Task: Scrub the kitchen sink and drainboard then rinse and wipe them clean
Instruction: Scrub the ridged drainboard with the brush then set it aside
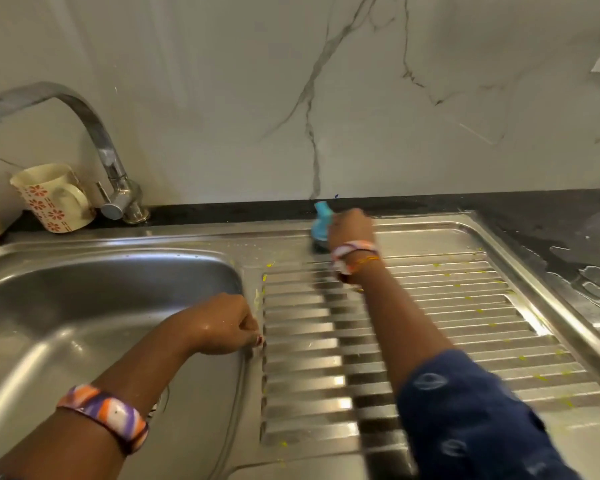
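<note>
A steel sink basin (84, 306) lies at the left, and the ribbed steel drainboard (447, 323) stretches to its right, dotted with small yellow specks. My right hand (352, 230) grips a scrubber with a blue handle (321, 220) and holds it down on the flat far edge of the drainboard, near the black counter strip. My left hand (226, 323) rests with curled fingers on the ridge between basin and drainboard; nothing shows in its grasp.
A chrome tap (111, 168) arches over the basin from the back rim. A cream mug with red flowers (54, 199) stands to the left of the tap. Wet black countertop (561, 237) runs behind and right of the drainboard, below a marble wall.
</note>
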`<state>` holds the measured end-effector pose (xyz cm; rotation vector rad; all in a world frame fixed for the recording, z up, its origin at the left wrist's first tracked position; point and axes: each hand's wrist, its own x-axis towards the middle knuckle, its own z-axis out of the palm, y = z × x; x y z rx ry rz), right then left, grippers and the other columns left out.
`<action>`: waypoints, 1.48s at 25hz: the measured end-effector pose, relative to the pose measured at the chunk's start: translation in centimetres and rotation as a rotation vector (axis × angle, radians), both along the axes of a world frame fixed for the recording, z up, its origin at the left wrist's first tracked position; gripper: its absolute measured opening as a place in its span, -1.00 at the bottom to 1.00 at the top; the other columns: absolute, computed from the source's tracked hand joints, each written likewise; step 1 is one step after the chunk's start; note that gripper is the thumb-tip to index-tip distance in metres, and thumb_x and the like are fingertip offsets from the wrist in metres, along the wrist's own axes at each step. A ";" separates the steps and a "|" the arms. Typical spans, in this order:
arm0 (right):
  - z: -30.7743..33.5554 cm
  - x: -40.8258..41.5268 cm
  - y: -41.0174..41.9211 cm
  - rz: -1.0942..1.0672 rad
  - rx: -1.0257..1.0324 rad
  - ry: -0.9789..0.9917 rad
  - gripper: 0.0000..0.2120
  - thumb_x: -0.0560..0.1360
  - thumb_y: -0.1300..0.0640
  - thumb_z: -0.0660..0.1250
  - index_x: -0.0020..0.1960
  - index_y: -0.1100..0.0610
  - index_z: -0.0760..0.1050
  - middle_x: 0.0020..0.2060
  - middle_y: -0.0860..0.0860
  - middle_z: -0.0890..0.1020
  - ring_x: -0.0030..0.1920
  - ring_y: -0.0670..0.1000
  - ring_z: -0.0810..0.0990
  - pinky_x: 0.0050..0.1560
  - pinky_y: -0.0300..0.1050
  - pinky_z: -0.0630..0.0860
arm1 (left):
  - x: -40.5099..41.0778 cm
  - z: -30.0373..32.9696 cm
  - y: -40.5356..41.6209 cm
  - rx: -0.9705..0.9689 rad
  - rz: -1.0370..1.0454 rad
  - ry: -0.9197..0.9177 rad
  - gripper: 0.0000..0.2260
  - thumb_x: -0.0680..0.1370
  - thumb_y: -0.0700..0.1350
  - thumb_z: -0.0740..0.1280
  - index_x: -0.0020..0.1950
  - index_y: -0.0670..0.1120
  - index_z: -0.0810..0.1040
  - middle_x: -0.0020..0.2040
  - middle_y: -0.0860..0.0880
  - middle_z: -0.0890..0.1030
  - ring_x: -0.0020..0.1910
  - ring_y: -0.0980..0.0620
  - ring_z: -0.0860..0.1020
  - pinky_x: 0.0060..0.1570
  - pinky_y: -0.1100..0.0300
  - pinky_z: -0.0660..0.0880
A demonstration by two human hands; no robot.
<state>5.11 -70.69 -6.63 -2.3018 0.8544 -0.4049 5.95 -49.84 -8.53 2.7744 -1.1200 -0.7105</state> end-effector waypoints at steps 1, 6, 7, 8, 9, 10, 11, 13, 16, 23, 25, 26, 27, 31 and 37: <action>0.0 1.5 2.6 0.077 0.008 0.001 -0.73 0.56 0.17 0.22 0.17 0.30 0.54 0.09 0.21 0.62 0.12 0.16 0.59 -0.01 -0.12 0.47 | -0.1 0.1 -0.1 0.009 0.015 0.001 -0.56 0.55 0.01 0.29 -0.51 -0.05 0.32 -0.54 0.03 0.32 -0.51 0.12 0.27 -0.44 0.28 0.18; -1.2 3.8 5.7 0.292 0.217 0.002 -0.70 0.54 0.16 0.23 0.21 0.23 0.54 0.07 0.20 0.62 0.11 0.19 0.59 0.01 -0.12 0.48 | -0.4 0.0 -0.2 -0.015 0.054 0.046 -0.71 0.54 0.03 0.30 -0.33 -0.06 0.48 -0.37 -0.02 0.41 -0.37 0.10 0.36 -0.38 0.30 0.26; -1.2 3.0 4.0 0.287 0.234 -0.006 -0.72 0.54 0.17 0.23 0.19 0.24 0.56 0.00 0.20 0.64 0.05 0.20 0.61 -0.01 -0.08 0.51 | -0.2 -0.2 0.2 -0.055 0.068 0.046 -0.68 0.54 0.03 0.31 -0.37 -0.06 0.47 -0.43 0.01 0.39 -0.44 0.15 0.34 -0.41 0.32 0.25; -1.1 1.9 1.9 0.275 0.240 -0.017 -0.73 0.55 0.17 0.23 0.16 0.25 0.57 -0.06 0.19 0.64 -0.03 0.20 0.63 -0.06 -0.07 0.54 | -0.1 -0.4 0.7 -0.105 0.101 0.058 -0.66 0.54 0.03 0.32 -0.40 -0.07 0.47 -0.48 0.03 0.38 -0.50 0.16 0.33 -0.43 0.35 0.25; -0.8 0.3 -0.8 0.253 0.226 -0.017 -0.74 0.55 0.17 0.23 0.15 0.26 0.58 -0.12 0.16 0.63 -0.14 0.16 0.63 -0.16 -0.11 0.54 | -0.1 -0.6 1.1 -0.161 0.146 0.081 -0.65 0.53 0.02 0.33 -0.42 -0.08 0.48 -0.54 0.05 0.39 -0.54 0.17 0.34 -0.45 0.36 0.27; -0.4 -1.6 -3.5 0.216 0.194 -0.001 -0.74 0.56 0.18 0.23 0.16 0.25 0.57 -0.19 0.14 0.62 -0.27 0.07 0.61 -0.29 -0.24 0.50 | -0.2 -0.8 1.5 -0.212 0.189 0.116 -0.66 0.53 0.00 0.33 -0.43 -0.07 0.50 -0.57 0.07 0.41 -0.57 0.20 0.35 -0.48 0.38 0.29; -0.1 -3.8 -6.3 0.159 0.150 0.026 -0.74 0.57 0.17 0.22 0.18 0.24 0.56 -0.28 0.11 0.59 -0.41 -0.03 0.56 -0.41 -0.33 0.42 | -0.4 -1.0 1.7 -0.254 0.213 0.140 -0.67 0.53 -0.02 0.33 -0.42 -0.06 0.52 -0.58 0.10 0.44 -0.58 0.23 0.37 -0.49 0.39 0.31; 0.8 -8.0 -11.3 -0.016 0.087 0.061 -0.71 0.58 0.13 0.23 0.23 0.21 0.53 -0.36 0.07 0.55 -0.49 -0.09 0.47 -0.42 -0.28 0.40 | -0.4 -1.1 1.7 -0.322 0.234 0.148 -0.68 0.53 -0.05 0.34 -0.42 -0.08 0.54 -0.54 0.12 0.50 -0.60 0.27 0.38 -0.50 0.42 0.32; 1.4 -10.7 -15.9 -0.281 0.108 0.032 -0.68 0.56 0.13 0.26 0.26 0.23 0.52 -0.09 0.20 0.64 -0.37 0.01 0.54 -0.14 -0.14 0.46 | -0.1 -1.2 1.5 -0.401 0.275 0.147 -0.70 0.50 -0.10 0.39 -0.46 0.00 0.56 -0.53 0.26 0.54 -0.51 0.38 0.48 -0.40 0.49 0.37; -0.9 -2.9 -5.5 -0.026 0.156 -0.079 -0.71 0.54 0.16 0.27 0.20 0.26 0.55 -0.13 0.18 0.64 -0.24 0.06 0.57 -0.27 -0.19 0.50 | 1.3 -3.8 0.1 -0.686 0.769 0.231 -0.79 0.45 -0.21 0.44 -0.38 -0.15 0.54 -0.47 -0.11 0.60 -0.47 0.02 0.59 -0.33 0.15 0.60; -1.1 0.9 0.2 0.107 0.159 -0.076 -0.72 0.54 0.18 0.26 0.17 0.28 0.56 -0.04 0.22 0.65 -0.10 0.12 0.59 -0.12 -0.15 0.44 | 1.6 -4.4 -0.1 -0.747 0.879 0.359 -0.78 0.43 -0.24 0.46 -0.36 -0.17 0.49 -0.62 -0.01 0.52 -0.64 0.14 0.50 -0.52 0.28 0.52; -0.9 2.6 3.0 0.163 0.150 -0.056 -0.72 0.53 0.18 0.25 0.17 0.28 0.57 0.02 0.22 0.64 0.00 0.14 0.61 -0.09 -0.16 0.43 | 1.7 -4.6 -0.1 -0.765 0.921 0.425 -0.80 0.43 -0.25 0.46 -0.31 -0.18 0.47 -0.64 0.01 0.49 -0.68 0.17 0.47 -0.56 0.31 0.48; -0.9 4.1 5.4 0.215 0.133 -0.034 -0.72 0.53 0.17 0.25 0.17 0.26 0.57 0.07 0.22 0.63 0.09 0.16 0.60 -0.05 -0.17 0.44 | 1.8 -4.8 -0.1 -0.774 0.956 0.471 -0.80 0.43 -0.25 0.46 -0.26 -0.17 0.44 -0.62 -0.01 0.50 -0.70 0.18 0.45 -0.58 0.32 0.47; 0.5 5.6 10.5 0.420 -0.013 0.062 -0.70 0.51 0.16 0.23 0.19 0.22 0.55 0.10 0.22 0.61 0.14 0.23 0.57 0.05 -0.06 0.49 | 1.9 -5.3 0.2 -0.792 0.985 0.494 -0.73 0.42 -0.20 0.49 -0.24 -0.13 0.37 -0.43 -0.10 0.50 -0.69 0.21 0.44 -0.56 0.32 0.48; 2.9 4.2 8.6 0.586 -0.471 0.260 -0.72 0.51 0.10 0.23 0.17 0.11 0.56 0.07 0.13 0.62 0.01 0.16 0.59 -0.03 -0.12 0.50 | 1.7 -6.0 0.8 -0.911 1.005 0.537 -0.71 0.39 -0.20 0.51 -0.24 -0.14 0.36 -0.44 -0.11 0.52 -0.67 0.18 0.44 -0.53 0.29 0.50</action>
